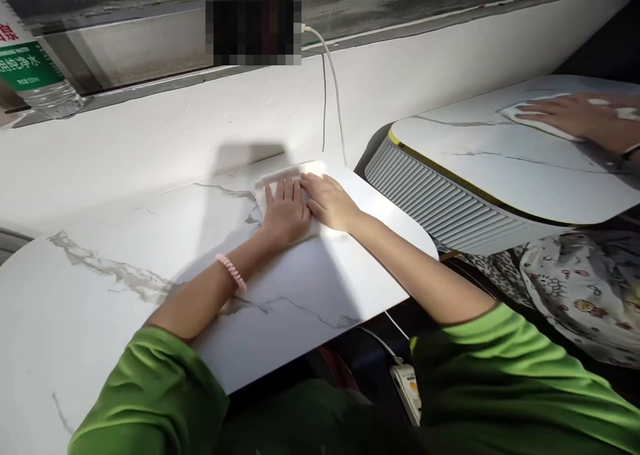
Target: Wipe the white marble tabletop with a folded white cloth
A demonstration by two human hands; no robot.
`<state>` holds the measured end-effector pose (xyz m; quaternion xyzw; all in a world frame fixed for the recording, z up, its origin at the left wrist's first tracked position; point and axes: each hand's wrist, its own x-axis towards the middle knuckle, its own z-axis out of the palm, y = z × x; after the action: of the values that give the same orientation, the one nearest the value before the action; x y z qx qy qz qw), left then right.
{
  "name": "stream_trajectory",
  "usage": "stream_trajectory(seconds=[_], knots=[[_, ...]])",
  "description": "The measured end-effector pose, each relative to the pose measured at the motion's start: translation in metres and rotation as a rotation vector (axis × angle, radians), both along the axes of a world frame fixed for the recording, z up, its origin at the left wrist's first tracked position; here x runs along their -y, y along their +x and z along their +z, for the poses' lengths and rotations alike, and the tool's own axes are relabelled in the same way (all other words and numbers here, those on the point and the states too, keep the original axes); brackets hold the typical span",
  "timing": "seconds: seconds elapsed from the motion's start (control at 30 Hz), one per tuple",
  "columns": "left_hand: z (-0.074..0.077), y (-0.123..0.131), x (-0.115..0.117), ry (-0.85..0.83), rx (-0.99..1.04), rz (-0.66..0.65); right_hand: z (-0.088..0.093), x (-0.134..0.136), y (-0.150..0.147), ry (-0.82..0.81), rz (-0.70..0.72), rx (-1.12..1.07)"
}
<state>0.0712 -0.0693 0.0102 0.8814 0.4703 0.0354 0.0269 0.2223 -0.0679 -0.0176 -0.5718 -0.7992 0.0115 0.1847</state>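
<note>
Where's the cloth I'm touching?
In the head view, the cloth is near the far right corner of the table, under your left hand and right hand.

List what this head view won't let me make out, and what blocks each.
All in the head view:
White cloth: its middle is covered by the left hand and right hand, both palm down.
Plastic water bottle: top cut off by the left edge.
Dark object: details masked by pixelation.
Co-worker's hand: its arm is cut off by the right edge.
Power strip: partly hidden by the green shirt.
</note>
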Motion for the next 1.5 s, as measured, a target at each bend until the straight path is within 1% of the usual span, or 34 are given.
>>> stream_trajectory(seconds=[0.1, 0.17, 0.27, 0.33, 0.37, 0.43, 0.53, 0.6, 0.67, 0.77, 1.0, 1.07, 1.13, 1.2, 1.3, 1.4, 1.5], knots=[[-0.002, -0.017, 0.049, 0.027, 0.009, -0.047, 0.002, 0.059, -0.013, 0.007, 0.041, 0.033], [-0.003, -0.029, 0.082, 0.054, 0.014, -0.076, 0.002, 0.099, -0.024, 0.035, 0.039, 0.043], [-0.004, -0.044, 0.122, 0.079, 0.009, -0.127, 0.005, 0.147, -0.037, 0.056, 0.029, 0.06], [-0.003, -0.049, 0.137, 0.074, 0.0, -0.142, 0.008, 0.163, -0.041, 0.046, 0.059, 0.081], [-0.002, -0.051, 0.141, 0.066, -0.003, -0.141, 0.01, 0.166, -0.041, 0.038, 0.08, 0.091], [-0.002, -0.051, 0.142, 0.051, -0.001, -0.121, 0.011, 0.163, -0.039, 0.026, 0.113, 0.102], [-0.001, -0.047, 0.132, 0.031, 0.017, -0.07, 0.009, 0.142, -0.033, 0.028, 0.138, 0.089], [-0.001, -0.045, 0.118, 0.009, 0.028, -0.034, 0.006, 0.121, -0.031, 0.025, 0.154, 0.086], [-0.001, -0.044, 0.099, -0.017, 0.034, -0.004, 0.004, 0.097, -0.031, 0.019, 0.157, 0.092], [-0.001, -0.044, 0.061, -0.033, 0.043, 0.025, 0.0, 0.055, -0.032, 0.018, 0.155, 0.098], [-0.004, -0.045, -0.038, -0.037, 0.044, 0.097, -0.005, -0.051, -0.038, 0.029, 0.172, 0.051], [-0.004, -0.045, -0.061, -0.048, 0.043, 0.105, -0.008, -0.076, -0.04, 0.043, 0.162, 0.017], [-0.004, -0.045, -0.078, -0.057, 0.044, 0.105, -0.01, -0.094, -0.042, 0.055, 0.135, -0.002], [-0.004, -0.045, -0.088, -0.052, 0.051, 0.104, -0.011, -0.105, -0.043, 0.057, 0.113, -0.002], [-0.003, -0.046, -0.094, -0.037, 0.057, 0.098, -0.011, -0.11, -0.044, 0.043, 0.097, 0.019], [-0.002, -0.047, -0.089, -0.045, 0.055, 0.1, -0.01, -0.104, -0.044, 0.018, 0.077, 0.054], [-0.002, -0.049, -0.072, -0.06, 0.057, 0.099, -0.009, -0.087, -0.047, 0.009, 0.065, 0.1]])
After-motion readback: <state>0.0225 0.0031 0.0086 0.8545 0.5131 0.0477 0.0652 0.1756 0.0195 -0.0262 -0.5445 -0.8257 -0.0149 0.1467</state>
